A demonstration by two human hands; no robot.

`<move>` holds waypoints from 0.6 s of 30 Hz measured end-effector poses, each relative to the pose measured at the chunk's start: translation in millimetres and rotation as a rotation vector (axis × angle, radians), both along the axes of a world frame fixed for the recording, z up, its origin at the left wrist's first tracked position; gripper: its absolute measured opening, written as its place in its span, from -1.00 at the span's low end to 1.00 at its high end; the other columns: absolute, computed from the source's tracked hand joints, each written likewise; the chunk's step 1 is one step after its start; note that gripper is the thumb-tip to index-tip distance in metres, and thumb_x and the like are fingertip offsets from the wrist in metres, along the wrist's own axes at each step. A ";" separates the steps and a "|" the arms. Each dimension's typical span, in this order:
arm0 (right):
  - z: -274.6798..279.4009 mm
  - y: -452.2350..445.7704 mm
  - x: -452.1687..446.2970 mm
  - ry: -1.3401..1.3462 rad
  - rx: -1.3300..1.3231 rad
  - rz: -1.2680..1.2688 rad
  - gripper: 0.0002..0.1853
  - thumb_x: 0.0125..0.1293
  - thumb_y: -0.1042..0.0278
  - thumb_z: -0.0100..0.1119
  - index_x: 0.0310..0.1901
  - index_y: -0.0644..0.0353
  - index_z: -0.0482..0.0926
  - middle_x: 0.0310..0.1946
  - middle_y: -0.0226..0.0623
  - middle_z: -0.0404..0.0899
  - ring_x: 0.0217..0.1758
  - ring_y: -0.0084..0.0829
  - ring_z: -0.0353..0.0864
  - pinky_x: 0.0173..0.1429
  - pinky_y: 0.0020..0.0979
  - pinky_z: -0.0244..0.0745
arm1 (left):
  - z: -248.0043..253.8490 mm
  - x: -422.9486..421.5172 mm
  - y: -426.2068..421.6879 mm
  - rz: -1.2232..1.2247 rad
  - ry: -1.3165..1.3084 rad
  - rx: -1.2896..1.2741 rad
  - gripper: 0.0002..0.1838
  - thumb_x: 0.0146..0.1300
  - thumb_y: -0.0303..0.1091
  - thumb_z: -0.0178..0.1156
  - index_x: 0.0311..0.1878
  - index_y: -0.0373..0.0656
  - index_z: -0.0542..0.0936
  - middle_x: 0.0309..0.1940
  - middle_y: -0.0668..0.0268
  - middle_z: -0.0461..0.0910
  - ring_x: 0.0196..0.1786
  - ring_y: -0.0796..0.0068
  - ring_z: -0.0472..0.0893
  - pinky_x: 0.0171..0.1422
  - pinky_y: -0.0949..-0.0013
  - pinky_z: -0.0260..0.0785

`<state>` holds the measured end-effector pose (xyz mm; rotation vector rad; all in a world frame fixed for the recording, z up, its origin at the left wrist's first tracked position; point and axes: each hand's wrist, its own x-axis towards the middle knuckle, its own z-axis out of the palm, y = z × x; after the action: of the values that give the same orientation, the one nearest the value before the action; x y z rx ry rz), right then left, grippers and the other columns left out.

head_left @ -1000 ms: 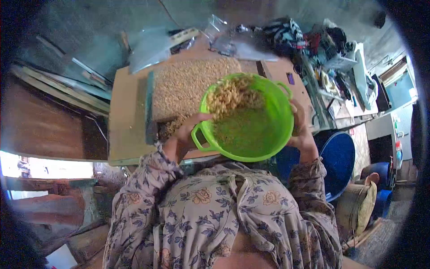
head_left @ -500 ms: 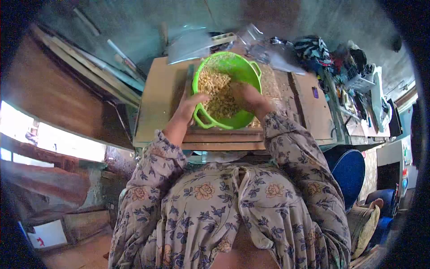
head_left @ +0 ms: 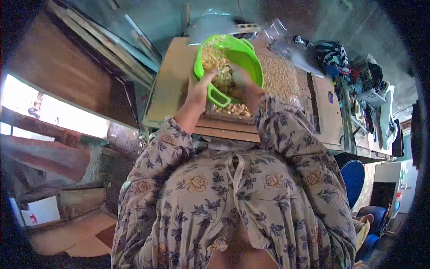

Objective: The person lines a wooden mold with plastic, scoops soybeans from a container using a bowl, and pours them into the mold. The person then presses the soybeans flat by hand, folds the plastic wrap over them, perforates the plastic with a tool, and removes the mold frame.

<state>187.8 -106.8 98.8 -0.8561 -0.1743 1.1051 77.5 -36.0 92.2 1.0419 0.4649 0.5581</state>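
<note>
A bright green two-handled basin is tilted toward me above the table, with pale tan nut-like pieces inside it. My left hand grips its near left rim, the thumb reaching over the edge. Inside the basin, my right hand is among the pieces; motion smears its fingers, so their pose is unclear. More loose pieces lie on the board just under the basin's near edge.
A wide layer of similar pieces covers the board to the right. Clear plastic lies behind the basin. Cloths and a white basket are at the back right. A blue round container stands below the table.
The basin has tipped further and shifted slightly up in view. The loose pieces under its near edge and the layer at right show more. My right hand remains inside it.
</note>
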 end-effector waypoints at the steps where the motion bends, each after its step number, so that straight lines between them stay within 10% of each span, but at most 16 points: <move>1: -3.5 3.1 6.9 -0.085 0.017 0.036 -0.65 0.28 0.15 -0.16 -0.10 0.24 0.44 -0.27 -0.22 0.53 -0.29 -0.37 0.58 -0.23 -0.32 0.52 | -0.4 0.4 0.3 0.008 -0.012 -0.031 -0.37 0.04 -0.28 0.17 0.16 -0.23 0.18 0.05 0.21 0.30 0.08 0.37 0.32 0.10 0.30 0.22; 6: 1.0 4.6 43.5 -0.836 -0.363 0.049 -0.67 0.27 0.16 -0.14 -0.12 0.22 0.45 -0.32 -0.27 0.55 -0.34 -0.40 0.58 -0.25 -0.34 0.54 | 28.7 -0.8 -18.7 0.103 -0.119 -0.028 -0.44 0.06 -0.33 0.15 0.14 -0.23 0.23 0.04 0.23 0.33 0.03 0.39 0.38 0.07 0.33 0.26; 8: -4.0 12.5 51.6 -0.002 0.098 0.187 -0.71 0.27 0.20 -0.15 -0.16 0.19 0.46 -0.35 -0.30 0.56 -0.36 -0.40 0.58 -0.25 -0.30 0.53 | 33.1 -0.7 -24.2 0.155 -0.227 0.003 -0.48 0.07 -0.37 0.13 0.12 -0.23 0.26 0.01 0.23 0.36 0.00 0.40 0.40 0.05 0.34 0.27; 18: 29.5 -24.1 67.3 0.072 0.255 0.326 -0.71 0.27 0.21 -0.25 -0.21 0.15 0.46 -0.42 -0.30 0.56 -0.45 -0.40 0.57 -0.53 -0.32 0.52 | 11.0 -9.1 -8.4 0.511 -0.295 0.124 -0.32 0.02 -0.41 0.17 0.21 -0.26 0.09 0.07 0.20 0.27 0.07 0.35 0.33 0.17 0.34 0.15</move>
<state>255.1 -130.9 128.3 -0.5694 -0.3962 1.3814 68.5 -44.3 103.1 0.9365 0.4378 1.1903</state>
